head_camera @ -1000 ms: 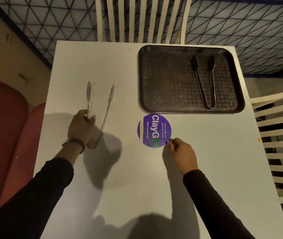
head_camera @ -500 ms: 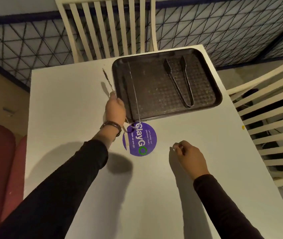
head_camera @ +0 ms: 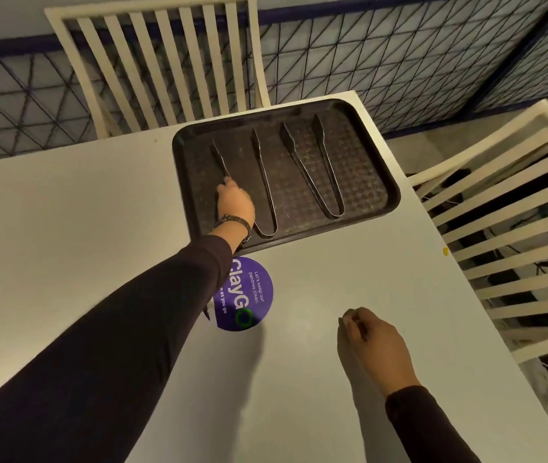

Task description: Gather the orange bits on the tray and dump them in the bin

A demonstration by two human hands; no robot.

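The tray [head_camera: 379,182] is dark, almost black, with a raised rim and a fine grid pattern on its floor, and it lies at the far edge of the white surface [head_camera: 82,228], ahead of both hands. The left hand [head_camera: 235,202] is over its near left part and is closed on one arm of the left tongs [head_camera: 264,182], which lie on the tray just to the right of this hand. Further right, apart from the hand, lie the second tongs [head_camera: 319,175]. I see no orange bits on the tray; only one small yellow-orange bit [head_camera: 445,251] lies near the surface edge, far right of the right hand [head_camera: 377,349]. This hand hovers or rests on the surface, fingers curled loosely, holding nothing I can see. The left sleeve [head_camera: 132,329] covers part of the purple sticker [head_camera: 249,295]. No bin is in view.
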